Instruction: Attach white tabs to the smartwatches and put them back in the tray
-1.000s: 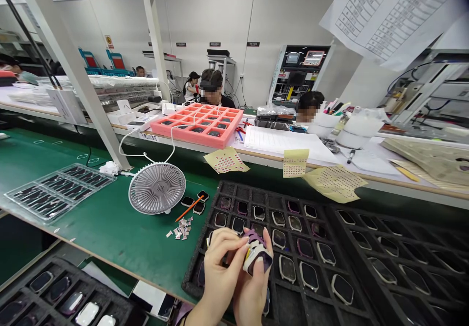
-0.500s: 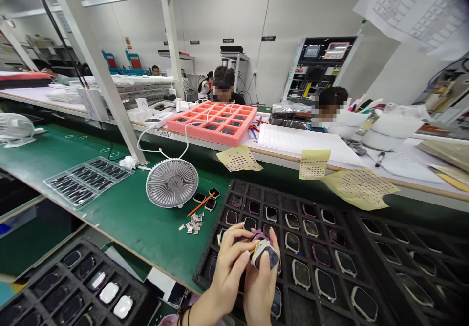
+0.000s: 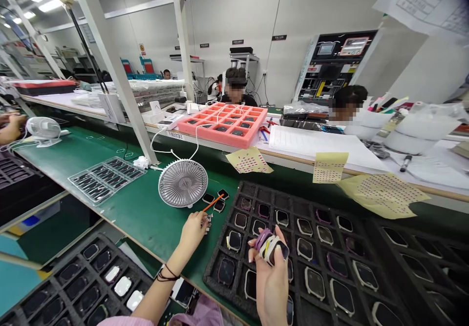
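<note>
My right hand (image 3: pixel 271 277) is closed round a small stack of watch cases (image 3: pixel 270 248), one purple and others pale silver, with a yellow strip showing among them. To the left, my left hand (image 3: pixel 194 228) reaches over the green bench. Its fingers are pinched together at a pile of small metallic pieces (image 3: pixel 208 222), beside the lower end of an orange stick (image 3: pixel 214 202). What the fingertips grip is hidden. The stick's upper end lies across several loose watch faces (image 3: pixel 219 206). Beneath my right hand, a black foam tray (image 3: pixel 302 301) holds watch cases in its compartments.
A grey fan (image 3: pixel 183 183) stands on the bench, left of the loose watch faces. Another foam tray (image 3: pixel 110 248) sits at lower left. Clear trays (image 3: pixel 107 179) hold dark parts. On the shelf is a pink foam tray (image 3: pixel 223 123); people sit beyond it.
My left hand has left the watch cases and moved left to the metallic pieces and orange stick. My right hand keeps the cases. The view has shifted slightly left.
</note>
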Available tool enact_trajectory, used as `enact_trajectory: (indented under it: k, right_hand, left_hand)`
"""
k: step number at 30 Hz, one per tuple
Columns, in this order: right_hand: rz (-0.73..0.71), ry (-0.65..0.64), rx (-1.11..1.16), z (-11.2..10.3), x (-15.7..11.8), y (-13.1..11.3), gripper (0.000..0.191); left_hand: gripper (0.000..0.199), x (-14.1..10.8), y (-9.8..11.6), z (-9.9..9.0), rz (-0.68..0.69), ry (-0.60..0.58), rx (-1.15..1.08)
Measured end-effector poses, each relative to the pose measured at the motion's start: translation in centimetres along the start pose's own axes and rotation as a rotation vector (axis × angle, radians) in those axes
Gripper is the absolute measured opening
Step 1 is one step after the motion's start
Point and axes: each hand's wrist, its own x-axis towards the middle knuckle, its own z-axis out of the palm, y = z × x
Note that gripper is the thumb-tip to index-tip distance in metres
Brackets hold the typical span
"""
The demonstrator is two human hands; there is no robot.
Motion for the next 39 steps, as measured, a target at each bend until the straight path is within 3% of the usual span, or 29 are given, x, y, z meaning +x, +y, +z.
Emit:
enact_trajectory:
  k: [5,9,12,15,18,21,26,32,36,39]
  right_hand:
    - [0.017,-0.008,-0.026,-0.1,0.0,0.0,0.047]
    - [0.005,-0.026,-0.004,-0.2,0.1,0.2,0.046]
    - [-0.013,-0.027,0.023,0.0,0.1,0.6,0.045]
    - [-0.024,-0.027,0.035,0.2,0.0,1.0,0.046]
    - [-0.019,0.008,0.016,0.2,-0.1,1.4,0.052]
    - [-0.026,0.035,-0.023,-0.1,-0.2,1.8,0.059]
    - [-0.051,0.019,-0.137,-1.1,-0.5,2.5,0.066]
    - [-0.208,0.056,-0.358,-1.7,-0.9,3.0,0.066]
    - [-0.199,0.068,-0.364,-1.6,-1.1,2.5,0.066]
    - [-0.24,0.071,-0.387,-1.6,-1.0,2.4,0.066]
  left_hand:
    - [0.021,0.7,-0.3,0.5,-0.002,-0.022,-0.022]
    - [0.026,0.7,0.8,-0.8,0.037,-0.01,-0.063]
    - [0.03,-0.5,3.9,-2.6,0.102,0.047,-0.172]
    - [0.023,-2.5,8.6,-4.0,0.197,0.16,-0.587]
    - [0.015,-4.3,12.7,-4.3,0.202,0.134,-0.885]
    - [0.013,-5.3,14.9,-3.7,0.163,0.095,-1.056]
    - [0.013,-5.6,15.9,-2.9,0.123,0.103,-1.113]
    - [0.013,-6.5,16.6,-2.5,0.048,0.162,-1.178]
    - [0.012,-7.0,17.2,-2.2,0.048,0.199,-1.212]
    - [0.013,-6.9,17.4,-2.1,0.037,0.155,-1.22]
